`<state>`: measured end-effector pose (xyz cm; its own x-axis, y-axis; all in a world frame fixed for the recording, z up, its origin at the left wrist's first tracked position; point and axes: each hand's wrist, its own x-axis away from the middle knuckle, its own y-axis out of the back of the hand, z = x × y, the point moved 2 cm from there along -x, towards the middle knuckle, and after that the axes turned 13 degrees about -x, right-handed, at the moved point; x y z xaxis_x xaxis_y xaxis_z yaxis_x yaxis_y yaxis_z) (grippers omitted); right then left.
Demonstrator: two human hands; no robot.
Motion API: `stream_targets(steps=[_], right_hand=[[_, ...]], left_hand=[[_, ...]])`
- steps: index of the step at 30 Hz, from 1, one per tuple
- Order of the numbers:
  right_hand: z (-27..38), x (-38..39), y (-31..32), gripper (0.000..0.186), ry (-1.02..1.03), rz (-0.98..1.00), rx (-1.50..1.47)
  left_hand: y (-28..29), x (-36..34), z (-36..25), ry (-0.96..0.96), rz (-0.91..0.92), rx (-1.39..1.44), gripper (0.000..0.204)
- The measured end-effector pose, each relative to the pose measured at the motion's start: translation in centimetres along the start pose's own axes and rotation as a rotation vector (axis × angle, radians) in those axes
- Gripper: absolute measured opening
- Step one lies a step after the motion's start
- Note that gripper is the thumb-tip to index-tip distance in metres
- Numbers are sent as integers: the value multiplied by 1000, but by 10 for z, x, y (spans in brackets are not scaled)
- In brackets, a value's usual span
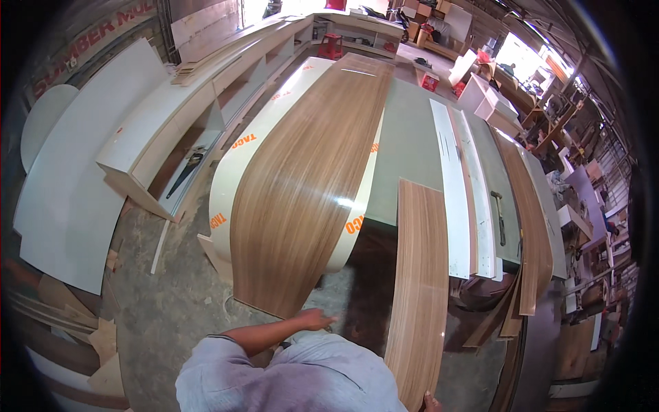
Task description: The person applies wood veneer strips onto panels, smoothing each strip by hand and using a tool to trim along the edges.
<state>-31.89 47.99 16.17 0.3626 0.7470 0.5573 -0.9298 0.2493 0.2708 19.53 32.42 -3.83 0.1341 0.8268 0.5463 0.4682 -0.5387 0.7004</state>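
My left hand point(315, 320) is held in front of my body, fingers loosely stretched to the right, with nothing seen in it. It is just beyond the near end of a large brown wood-grain laminate sheet point(309, 172), which lies over a cream board point(226, 175) with orange print. At the lower edge, my right hand point(431, 402) is closed on the right edge of a narrow wood-grain laminate strip point(420, 268). The strip slants from my right side up to the grey-green worktop point(415, 137). Most of the right hand is cut off by the frame.
White strips point(452, 199), a hammer point(499, 213) and more wood-grain strips point(528, 213) lie on the worktop to the right. On the left, a long cabinet point(134, 147) holds a handsaw point(185, 175). A white panel point(82, 172) and offcuts point(103, 350) are beside it.
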Motion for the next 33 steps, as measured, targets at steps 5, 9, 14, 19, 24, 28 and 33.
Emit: stream_targets(steps=[5, 9, 14, 19, 24, 28, 33], right_hand=[[7, 3, -6, 52, 12, -22, 25], [18, 9, -15, 51, -63, -26, 46], [15, 25, -19, 49, 36, -43, -41], [68, 63, -47, 43, -51, -31, -70], [137, 126, -79, 48, 725, 105, 270], [92, 90, -43, 44, 241, -40, 49], [65, 69, -29, 40, 129, -67, 24]], left_hand=[[17, 97, 27, 259, 458, 139, 87], [72, 99, -32, 36, 684, -159, 77], [221, 100, -133, -431, 372, 290, 64], [325, 146, -231, -934, -39, 811, 58], [394, 223, -284, -1820, -106, 1065, 65], [422, 260, -308, -2041, -353, 1176, 71], [402, 247, -342, -2055, -478, 1392, 74]])
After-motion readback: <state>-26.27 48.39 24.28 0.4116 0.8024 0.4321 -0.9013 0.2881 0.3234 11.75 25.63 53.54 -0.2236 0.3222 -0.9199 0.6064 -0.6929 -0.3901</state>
